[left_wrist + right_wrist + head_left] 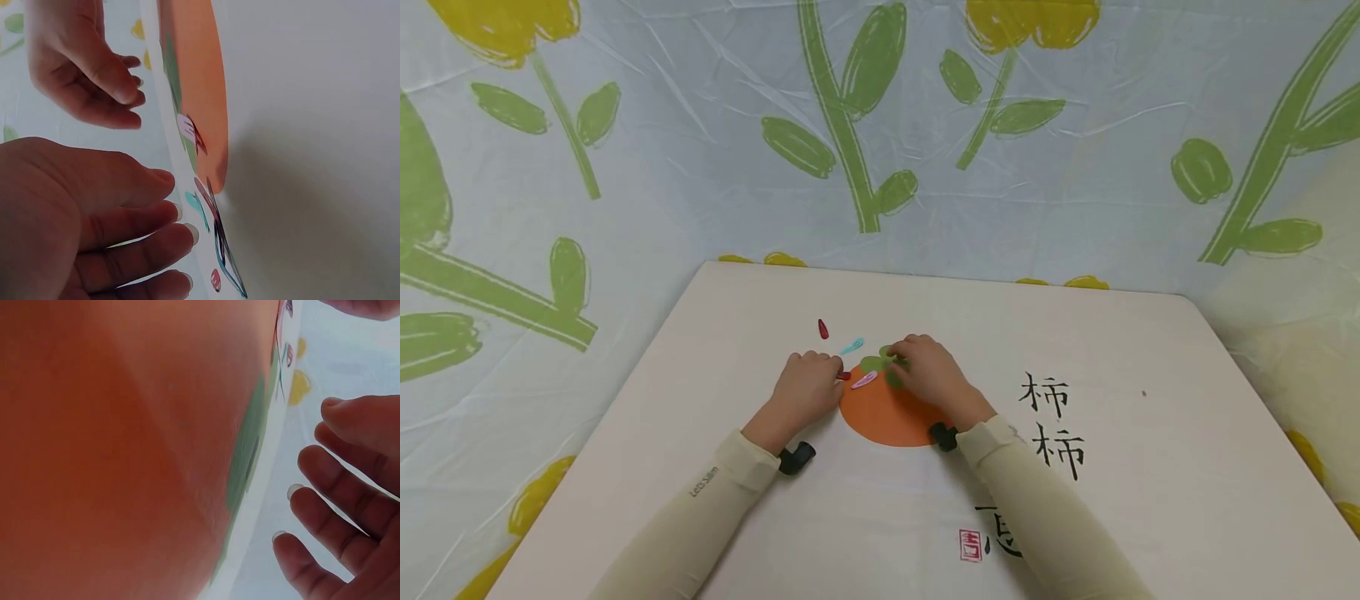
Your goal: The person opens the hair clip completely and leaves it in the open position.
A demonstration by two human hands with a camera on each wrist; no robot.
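Note:
Several small snap hair clips lie near my hands on the table's printed orange persimmon (887, 421) and just beyond it. My left hand (807, 387) is at the fruit's left edge, next to a red hair clip (844, 376) that its fingers partly cover. In the left wrist view its loosely bent fingers hold nothing; a turquoise clip (192, 200) and a dark clip (220, 244) lie by the fingertips. A pink clip (864, 380) rests on the print between both hands. Over the green leaves hovers my right hand (928, 375), fingers spread and relaxed, gripping nothing.
Farther back are a light blue clip (852, 346) and another red clip (823, 329). Black brushed characters (1047, 396) and a red seal mark (970, 546) are printed on the pale tabletop (850, 517). A flower-patterned sheet (715, 167) rises behind the table.

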